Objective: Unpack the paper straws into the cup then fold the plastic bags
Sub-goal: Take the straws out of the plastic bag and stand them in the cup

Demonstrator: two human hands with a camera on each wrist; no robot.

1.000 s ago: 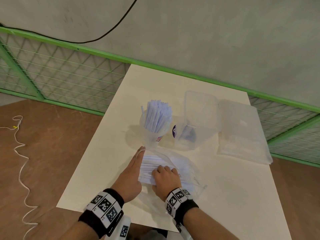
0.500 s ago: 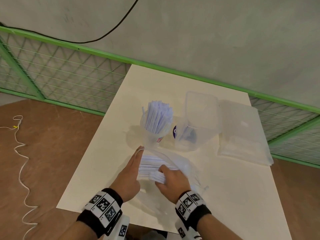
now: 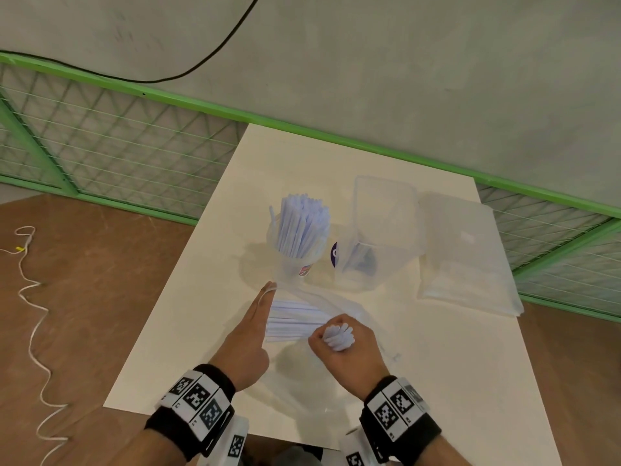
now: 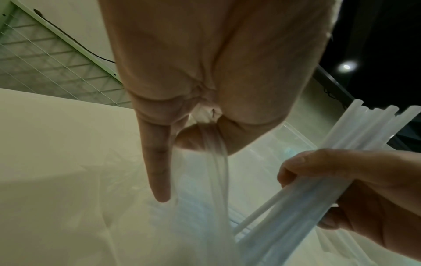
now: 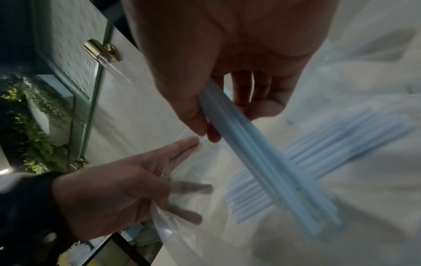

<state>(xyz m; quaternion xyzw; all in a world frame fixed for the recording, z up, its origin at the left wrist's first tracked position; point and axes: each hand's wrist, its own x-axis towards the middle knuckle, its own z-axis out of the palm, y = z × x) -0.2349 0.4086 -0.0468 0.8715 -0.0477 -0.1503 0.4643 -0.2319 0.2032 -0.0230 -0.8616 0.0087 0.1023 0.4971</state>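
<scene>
On the near half of the white table (image 3: 437,381), the right hand (image 3: 349,351) is fisted round a bundle of paper straws (image 3: 337,335), their round ends pointing up at the head camera. The left hand (image 3: 248,341) lies beside it, index finger straight; from overhead its hold cannot be made out. The left wrist view shows it: a gathered strip of the plastic bag (image 4: 216,162) is squeezed between thumb and fingers while the index finger points down toward the table. The right wrist view adds that the left hand's other fingers lie under the clear film, seen hazily through it, and that the bundle crosses above more straws (image 5: 330,153) lying in a flat row inside the bag. From the head view these remaining straws sit between the two hands.

The straws are thin, stiff, matte tubes, pale blue-white. The bag is limp, glossy and creased. Just beyond the hands stands the clear cup (image 3: 295,264), packed with upright straws fanning outward. Beside it is a translucent rectangular container (image 3: 383,210), and to its right a flat stack of plastic bags (image 3: 470,264), smooth and cloudy.
</scene>
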